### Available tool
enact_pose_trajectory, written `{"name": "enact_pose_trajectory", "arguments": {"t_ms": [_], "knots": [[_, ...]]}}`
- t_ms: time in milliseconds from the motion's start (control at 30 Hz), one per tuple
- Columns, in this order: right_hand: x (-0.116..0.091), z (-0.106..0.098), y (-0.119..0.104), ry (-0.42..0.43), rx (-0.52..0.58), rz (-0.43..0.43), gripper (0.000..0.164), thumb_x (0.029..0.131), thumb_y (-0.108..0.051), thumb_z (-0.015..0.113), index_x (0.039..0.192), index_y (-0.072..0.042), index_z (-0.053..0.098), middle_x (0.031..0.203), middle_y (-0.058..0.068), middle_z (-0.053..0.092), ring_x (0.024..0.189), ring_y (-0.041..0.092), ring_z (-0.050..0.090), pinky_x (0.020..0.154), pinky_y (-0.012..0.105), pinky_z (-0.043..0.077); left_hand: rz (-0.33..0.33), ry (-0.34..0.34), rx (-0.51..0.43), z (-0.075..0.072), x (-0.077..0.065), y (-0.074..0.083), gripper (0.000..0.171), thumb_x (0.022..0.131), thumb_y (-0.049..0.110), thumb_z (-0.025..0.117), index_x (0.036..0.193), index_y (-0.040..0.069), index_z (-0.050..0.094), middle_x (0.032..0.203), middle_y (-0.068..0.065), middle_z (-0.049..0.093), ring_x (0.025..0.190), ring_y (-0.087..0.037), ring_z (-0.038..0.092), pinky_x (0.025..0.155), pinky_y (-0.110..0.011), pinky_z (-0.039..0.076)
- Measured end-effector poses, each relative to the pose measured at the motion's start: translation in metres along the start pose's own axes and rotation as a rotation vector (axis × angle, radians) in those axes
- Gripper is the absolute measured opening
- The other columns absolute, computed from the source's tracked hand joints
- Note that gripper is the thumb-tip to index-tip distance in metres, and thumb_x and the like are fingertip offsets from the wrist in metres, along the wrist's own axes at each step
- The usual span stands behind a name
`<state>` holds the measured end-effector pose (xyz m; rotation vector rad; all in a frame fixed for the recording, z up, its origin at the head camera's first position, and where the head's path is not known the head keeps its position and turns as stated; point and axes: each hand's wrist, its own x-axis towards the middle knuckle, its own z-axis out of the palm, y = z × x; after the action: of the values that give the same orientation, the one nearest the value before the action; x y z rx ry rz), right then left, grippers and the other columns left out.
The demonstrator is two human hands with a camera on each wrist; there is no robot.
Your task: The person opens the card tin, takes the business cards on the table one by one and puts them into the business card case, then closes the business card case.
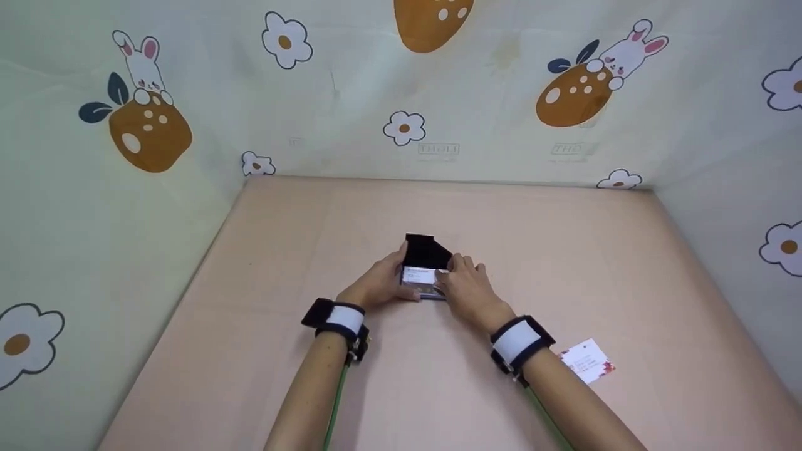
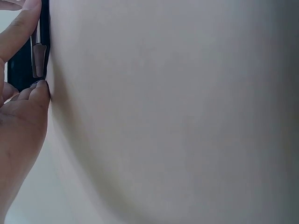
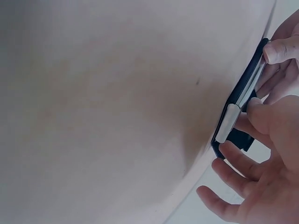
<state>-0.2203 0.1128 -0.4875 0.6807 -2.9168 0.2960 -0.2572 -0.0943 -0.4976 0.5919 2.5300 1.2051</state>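
A black business card holder stands low over the table at the middle, its black flap raised on the far side. In its metallic tray lies a white printed business card. My left hand grips the holder's left side, thumb along the near edge and fingers behind. At the right end, my right hand pinches the card with thumb and index finger. Its other fingers spread beside the holder in the right wrist view. The fingers partly hide the card's right end.
A white card with red corner patterns lies on the pinkish table, beside my right forearm and partly covered by it. A patterned curtain rises behind the table and along both sides.
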Motion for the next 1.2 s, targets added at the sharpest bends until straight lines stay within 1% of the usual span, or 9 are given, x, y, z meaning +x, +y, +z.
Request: {"name": "enact_pose_trajectory", "arguments": {"t_ms": [233,467,700,900,967,1100,1200], "knots": [[-0.004,-0.004,-0.004,-0.006,-0.029,-0.012,0.024,0.098,-0.02,0.062,0.116,-0.008,0.075,0.111,0.019,0.058,0.102,0.034,0.055,0.081,0.05,0.047,-0.03,0.002,-0.027,0.0,0.0,0.001,0.116,0.077,0.018,0.087,0.162,0.013,0.008,0.166,-0.015,0.025,0.155,-0.03,0.022,0.129,-0.043,0.017],[-0.007,-0.001,-0.005,0.012,-0.024,-0.03,0.024,0.098,-0.021,0.063,0.111,-0.006,0.075,0.106,0.019,0.058,0.099,0.034,0.055,0.077,0.049,0.046,-0.023,-0.003,-0.033,0.0,0.0,0.001,0.115,0.077,0.016,0.086,0.162,0.011,0.009,0.166,-0.016,0.024,0.155,-0.03,0.021,0.129,-0.043,0.016],[-0.008,-0.001,-0.003,0.007,0.008,-0.027,0.025,0.099,-0.023,0.062,0.114,-0.007,0.074,0.112,0.02,0.059,0.103,0.036,0.056,0.081,0.052,0.047,-0.023,-0.005,-0.024,0.0,0.002,-0.002,0.116,0.077,0.018,0.086,0.162,0.013,0.008,0.166,-0.013,0.025,0.155,-0.028,0.022,0.128,-0.042,0.017],[-0.01,-0.003,-0.002,-0.01,0.054,-0.022,0.034,0.099,-0.032,0.061,0.12,-0.007,0.072,0.118,0.021,0.06,0.105,0.037,0.056,0.085,0.055,0.048,-0.044,-0.004,-0.043,0.0,0.002,-0.002,0.115,0.078,0.016,0.086,0.162,0.015,0.007,0.167,-0.01,0.023,0.156,-0.027,0.02,0.129,-0.042,0.016],[-0.011,-0.005,-0.002,-0.021,0.078,-0.017,0.038,0.099,-0.034,0.061,0.123,-0.006,0.071,0.119,0.021,0.059,0.107,0.037,0.056,0.087,0.056,0.047,-0.04,-0.003,-0.042,0.0,0.002,-0.001,0.115,0.078,0.016,0.086,0.162,0.015,0.007,0.167,-0.01,0.023,0.155,-0.027,0.02,0.129,-0.043,0.016],[-0.016,-0.009,-0.001,-0.044,0.125,-0.008,0.044,0.098,-0.034,0.062,0.129,-0.003,0.067,0.123,0.02,0.058,0.111,0.035,0.054,0.093,0.055,0.046,-0.033,-0.006,-0.051,0.0,0.001,0.0,0.115,0.078,0.016,0.085,0.162,0.015,0.007,0.167,-0.01,0.021,0.156,-0.027,0.019,0.129,-0.042,0.015],[-0.021,-0.013,0.001,-0.027,0.136,-0.015,0.048,0.096,-0.035,0.065,0.131,-0.003,0.065,0.124,0.018,0.059,0.114,0.034,0.054,0.095,0.054,0.046,-0.029,-0.007,-0.048,0.0,0.0,0.0,0.116,0.078,0.017,0.086,0.162,0.014,0.006,0.167,-0.012,0.02,0.156,-0.027,0.018,0.129,-0.041,0.015]]}}
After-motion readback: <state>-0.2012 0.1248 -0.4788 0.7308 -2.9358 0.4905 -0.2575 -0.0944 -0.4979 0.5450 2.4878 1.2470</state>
